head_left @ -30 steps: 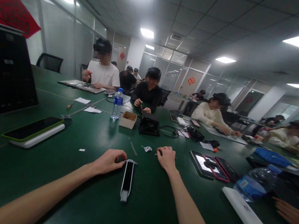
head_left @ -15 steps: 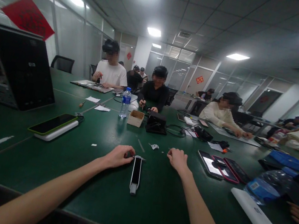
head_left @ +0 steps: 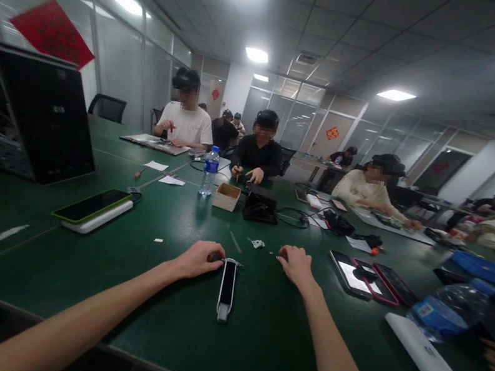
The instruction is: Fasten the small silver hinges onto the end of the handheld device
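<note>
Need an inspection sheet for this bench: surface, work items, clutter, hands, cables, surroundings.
Surface: green table, paper scraps on it.
Work items: slim device flat between the forearms; silvery part beyond it, apart.
Clutter: box, upright bottle, large bottle, phones.
Hands: left hand at the device's far end, grip unclear; right hand right of the silvery part, hold unclear.
Cables: black coils beyond the right hand.
Surroundings: people seated across, computer tower at left.

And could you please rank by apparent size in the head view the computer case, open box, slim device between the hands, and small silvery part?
Largest to smallest:
1. Computer case
2. Slim device and open box: too alike to rank
3. Small silvery part
</note>
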Available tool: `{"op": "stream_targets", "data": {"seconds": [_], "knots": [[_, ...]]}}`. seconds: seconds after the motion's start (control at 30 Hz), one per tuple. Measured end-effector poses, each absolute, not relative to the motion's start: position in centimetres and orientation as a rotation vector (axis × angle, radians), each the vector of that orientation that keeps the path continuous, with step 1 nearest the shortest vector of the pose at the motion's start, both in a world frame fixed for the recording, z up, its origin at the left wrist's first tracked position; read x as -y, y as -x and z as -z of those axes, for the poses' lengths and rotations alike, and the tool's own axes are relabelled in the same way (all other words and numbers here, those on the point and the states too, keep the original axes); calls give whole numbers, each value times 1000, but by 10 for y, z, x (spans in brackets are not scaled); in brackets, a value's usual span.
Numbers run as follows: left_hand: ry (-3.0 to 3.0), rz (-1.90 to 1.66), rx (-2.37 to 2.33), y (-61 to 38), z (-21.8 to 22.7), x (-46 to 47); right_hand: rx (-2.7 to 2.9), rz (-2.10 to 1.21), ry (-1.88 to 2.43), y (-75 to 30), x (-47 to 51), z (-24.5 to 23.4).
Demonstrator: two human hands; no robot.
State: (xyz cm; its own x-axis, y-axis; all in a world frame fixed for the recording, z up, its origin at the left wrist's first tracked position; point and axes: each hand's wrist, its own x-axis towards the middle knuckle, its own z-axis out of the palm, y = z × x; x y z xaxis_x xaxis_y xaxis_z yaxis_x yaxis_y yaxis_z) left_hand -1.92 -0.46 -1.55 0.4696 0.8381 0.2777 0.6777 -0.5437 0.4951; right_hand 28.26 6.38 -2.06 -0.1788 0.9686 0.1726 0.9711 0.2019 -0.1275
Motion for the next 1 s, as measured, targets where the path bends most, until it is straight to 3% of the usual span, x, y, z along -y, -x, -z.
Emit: {"op": "stream_targets", "data": {"seconds": [0.73, 1.0], "knots": [[-2374, -704, -1323, 17, 8, 9, 2320, -81, 1929, -276, -65, 20], [-2381, -717, -1325, 18, 13, 7, 2366, 123, 1774, -258, -51, 11]]}}
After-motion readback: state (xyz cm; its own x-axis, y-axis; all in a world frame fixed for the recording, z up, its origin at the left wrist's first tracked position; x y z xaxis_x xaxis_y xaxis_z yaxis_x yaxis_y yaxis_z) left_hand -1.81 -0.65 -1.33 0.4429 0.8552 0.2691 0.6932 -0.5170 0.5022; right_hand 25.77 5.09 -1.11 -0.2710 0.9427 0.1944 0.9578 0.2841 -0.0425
